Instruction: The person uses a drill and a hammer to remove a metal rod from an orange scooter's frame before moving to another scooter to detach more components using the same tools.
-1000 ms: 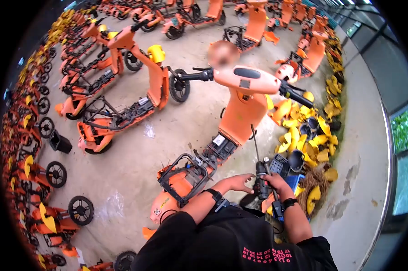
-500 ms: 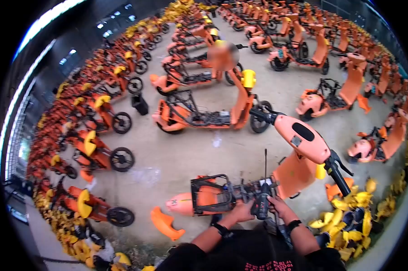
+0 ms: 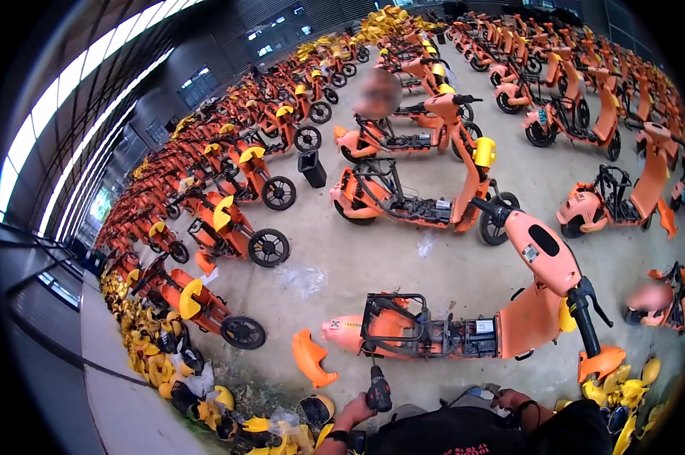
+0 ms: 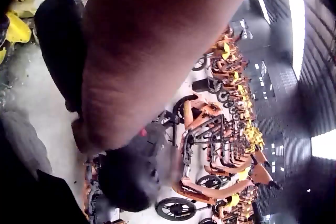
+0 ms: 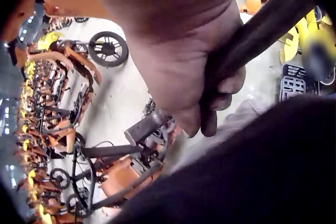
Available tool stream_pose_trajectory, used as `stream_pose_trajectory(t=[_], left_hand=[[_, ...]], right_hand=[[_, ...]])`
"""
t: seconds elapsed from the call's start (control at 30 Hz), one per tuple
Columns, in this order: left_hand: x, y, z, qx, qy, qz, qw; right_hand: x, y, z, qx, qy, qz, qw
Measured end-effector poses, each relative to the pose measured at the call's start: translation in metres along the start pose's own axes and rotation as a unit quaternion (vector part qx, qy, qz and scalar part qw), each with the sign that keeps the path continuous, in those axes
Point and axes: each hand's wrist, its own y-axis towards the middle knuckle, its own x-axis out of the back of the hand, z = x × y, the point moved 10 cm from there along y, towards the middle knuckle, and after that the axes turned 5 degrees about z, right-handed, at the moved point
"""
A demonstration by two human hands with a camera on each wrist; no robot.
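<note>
My left hand (image 3: 355, 411) grips a black power drill (image 3: 379, 391), low at the front. Its long thin bit points away, overlapping the rear underside of the nearest orange scooter (image 3: 426, 337). In the left wrist view the drill's dark body (image 4: 128, 179) is blurred, partly hidden by the hand. My right hand (image 3: 514, 400) is held near the body, its fingers (image 5: 228, 85) curled round the dark handle (image 5: 262, 27) of a hammer. The hammer's grey metal head (image 5: 144, 129) shows beyond the thumb side. The nearest scooter stands stripped, its frame and battery bay exposed.
A loose orange panel (image 3: 312, 360) lies on the floor behind the nearest scooter. Yellow parts and helmets are heaped at the left (image 3: 160, 364) and right (image 3: 623, 390). Another stripped scooter (image 3: 418, 201) stands beyond, a black bin (image 3: 311, 168) to its left. Rows of scooters fill the background.
The view has swung left. Both hands were together at the drill; now my left hand alone holds it, moved toward the scooter's rear, while my right hand has drawn away with the hammer.
</note>
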Motion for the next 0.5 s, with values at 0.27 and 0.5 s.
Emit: stream_pose_trajectory(t=[0.27, 0.5], left_hand=[[-0.109, 0.007, 0.120, 0.011, 0.008, 0.082, 0.997], [-0.109, -0.085, 0.128, 0.088, -0.354, 0.247, 0.898]], right_hand=[[-0.065, -0.035, 0.012, -0.008, -0.014, 0.015, 1.000], [-0.148, -0.017, -0.019, 0.015, -0.053, 0.009, 0.998]])
